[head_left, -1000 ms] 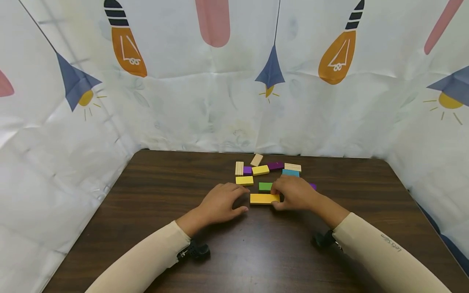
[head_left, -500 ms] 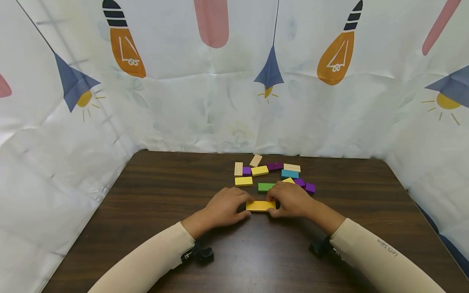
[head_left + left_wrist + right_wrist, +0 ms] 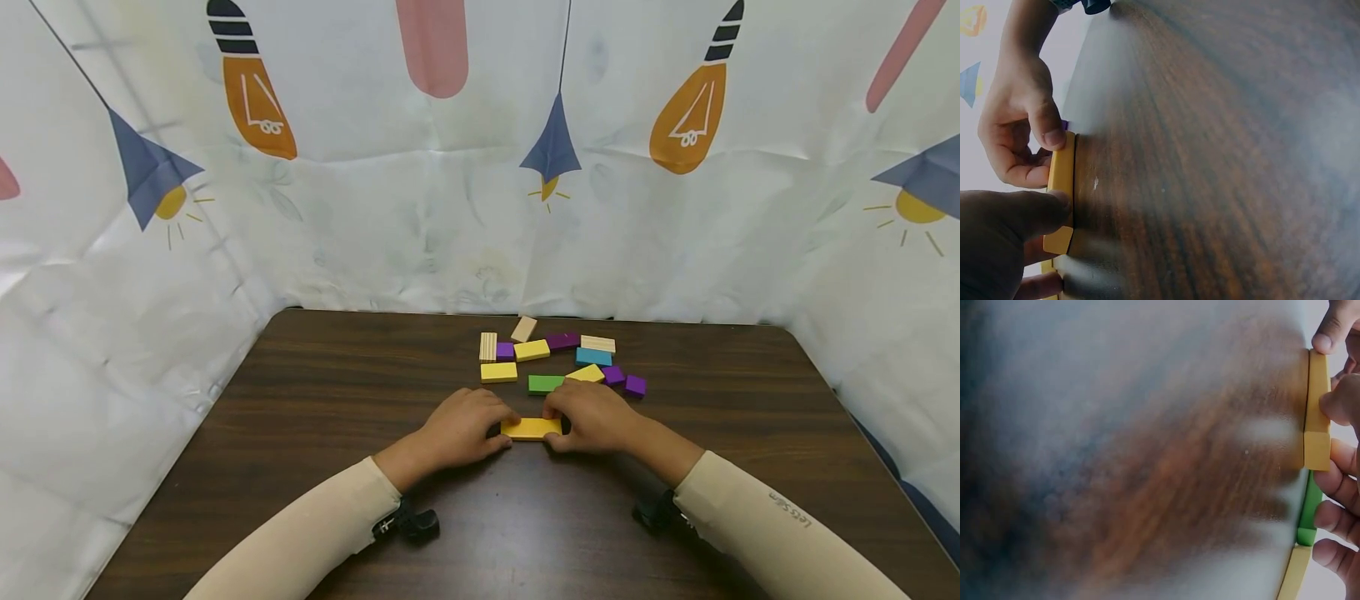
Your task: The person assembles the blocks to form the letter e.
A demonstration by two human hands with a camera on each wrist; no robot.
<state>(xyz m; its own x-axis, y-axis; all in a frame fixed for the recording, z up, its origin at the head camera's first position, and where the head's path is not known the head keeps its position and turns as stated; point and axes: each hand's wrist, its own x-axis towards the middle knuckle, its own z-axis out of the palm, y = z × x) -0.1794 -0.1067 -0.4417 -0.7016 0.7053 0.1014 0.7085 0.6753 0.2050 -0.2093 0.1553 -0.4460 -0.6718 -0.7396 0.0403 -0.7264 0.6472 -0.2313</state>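
A long orange-yellow block lies flat near the middle of the dark table, its length running left to right. My left hand pinches its left end between thumb and fingers. At the right end my right hand pinches it the same way. Both thumbs press the block's near side in the left wrist view, where the block seems to rest on the wood. Just beyond it, a green block lies close to the right fingers, and a pale yellow block is partly behind the right hand.
Behind the hands lie several loose blocks: a yellow block, a striped wooden block, a blue block, a purple cube and others. A printed white curtain hangs along the table's back edge.
The orange-yellow block has moved toward me and slightly left, away from the green block. My left hand, earlier apart from it, now grips its left end. The right hand has moved along with it.
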